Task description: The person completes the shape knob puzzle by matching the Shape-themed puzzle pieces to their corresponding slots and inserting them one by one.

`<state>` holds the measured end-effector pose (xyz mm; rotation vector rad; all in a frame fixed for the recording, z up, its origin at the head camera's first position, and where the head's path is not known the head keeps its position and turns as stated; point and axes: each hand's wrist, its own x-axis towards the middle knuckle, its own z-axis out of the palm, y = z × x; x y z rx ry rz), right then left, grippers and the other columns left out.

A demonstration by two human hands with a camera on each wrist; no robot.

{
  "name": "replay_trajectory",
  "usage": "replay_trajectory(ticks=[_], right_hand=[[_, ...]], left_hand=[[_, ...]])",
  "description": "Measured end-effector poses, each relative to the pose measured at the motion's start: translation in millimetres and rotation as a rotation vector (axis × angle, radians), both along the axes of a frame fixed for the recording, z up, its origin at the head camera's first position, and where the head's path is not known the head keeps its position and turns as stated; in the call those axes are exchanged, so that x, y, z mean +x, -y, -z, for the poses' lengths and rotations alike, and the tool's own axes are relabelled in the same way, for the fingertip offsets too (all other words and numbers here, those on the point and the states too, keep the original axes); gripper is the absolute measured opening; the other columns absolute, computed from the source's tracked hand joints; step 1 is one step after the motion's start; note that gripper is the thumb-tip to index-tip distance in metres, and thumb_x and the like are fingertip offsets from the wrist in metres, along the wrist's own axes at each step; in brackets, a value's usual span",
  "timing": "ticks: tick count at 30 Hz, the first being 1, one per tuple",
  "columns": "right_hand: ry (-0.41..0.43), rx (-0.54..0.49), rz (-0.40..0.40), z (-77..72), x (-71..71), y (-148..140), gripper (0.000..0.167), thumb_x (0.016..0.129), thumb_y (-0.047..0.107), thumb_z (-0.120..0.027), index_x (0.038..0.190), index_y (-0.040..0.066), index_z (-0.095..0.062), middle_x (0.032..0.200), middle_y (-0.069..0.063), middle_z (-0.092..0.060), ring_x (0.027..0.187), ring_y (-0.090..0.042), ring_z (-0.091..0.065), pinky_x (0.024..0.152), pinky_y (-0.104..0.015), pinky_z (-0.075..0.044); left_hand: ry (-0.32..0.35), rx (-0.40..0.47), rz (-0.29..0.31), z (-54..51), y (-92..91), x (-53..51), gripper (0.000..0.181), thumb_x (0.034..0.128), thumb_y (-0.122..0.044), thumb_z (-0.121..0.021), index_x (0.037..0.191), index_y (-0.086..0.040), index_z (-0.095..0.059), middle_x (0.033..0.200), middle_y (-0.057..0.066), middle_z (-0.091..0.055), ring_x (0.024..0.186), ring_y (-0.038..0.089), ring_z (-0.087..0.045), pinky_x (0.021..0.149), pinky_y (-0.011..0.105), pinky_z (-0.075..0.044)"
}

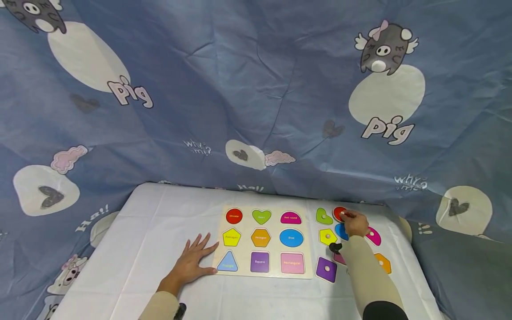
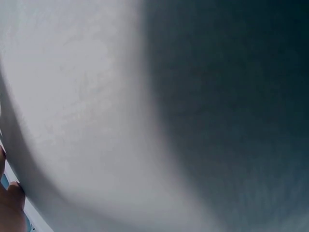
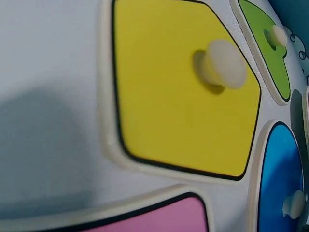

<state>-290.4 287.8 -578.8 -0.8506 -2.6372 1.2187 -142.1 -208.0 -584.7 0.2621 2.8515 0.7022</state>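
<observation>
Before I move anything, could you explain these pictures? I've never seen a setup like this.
There is no machine: each grip is a person's bare hand. The wide picture comes from a head camera looking forward and down; the others come from cameras on each wrist.

On the white cloth lies a pale rectangular board printed with nine coloured, labelled shapes. The left hand rests fingers spread, touching its left edge. Loose coloured pieces lie to its right.

The right hand is at the red round piece; whether it pinches the knob is too small to tell.

The left wrist picture is mostly blurred pale surface and shadow. The right wrist's shows a yellow pentagon piece with a pale knob, close up.
</observation>
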Motion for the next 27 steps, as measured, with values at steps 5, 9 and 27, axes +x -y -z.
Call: replay_trajectory(ticks=[5, 9, 27], right_hand=[[-0.063, 0.054, -0.035, 4.8, 11.6, 3.7, 0.027, 0.092, 0.020, -0.066, 0.109, -0.001, -0.070, 0.111, -0.024, -0.066, 0.109, -0.044, -0.051, 0.097, -0.061, -0.026], [-0.118, 0.064, -0.071, 6.9, 18.7, 10.7, 0.026, 0.091, 0.019, -0.067, 0.107, -0.002, -0.070, 0.109, -0.026, -0.065, 0.106, -0.043, -0.053, 0.096, -0.062, -0.027], [-0.155, -0.019, -0.199, -4.0, 29.7, 57.1, 0.026, 0.088, 0.016, -0.070, 0.105, -0.004, -0.071, 0.106, -0.021, -0.059, 0.092, -0.033, -0.053, 0.081, -0.040, -0.044]], left_hand=[[-0.012, -0.005, 0.010, 6.5, 1.5, 2.6, 0.081, 0.0685, -0.056, -0.077, 0.139, -0.023, -0.053, 0.156, 0.011, -0.029, 0.145, 0.040, -0.017, 0.115, 0.062, -0.004], [-0.025, 0.005, 0.013, 9.6, 2.2, 3.2, 0.081, 0.0680, -0.058, -0.076, 0.138, -0.024, -0.054, 0.156, 0.012, -0.030, 0.144, 0.040, -0.017, 0.115, 0.063, -0.005], [-0.007, -0.008, -0.012, 3.9, 0.1, -3.5, 0.083, 0.0655, -0.054, -0.080, 0.138, -0.022, -0.054, 0.155, 0.011, -0.030, 0.145, 0.039, -0.017, 0.115, 0.063, -0.005]])
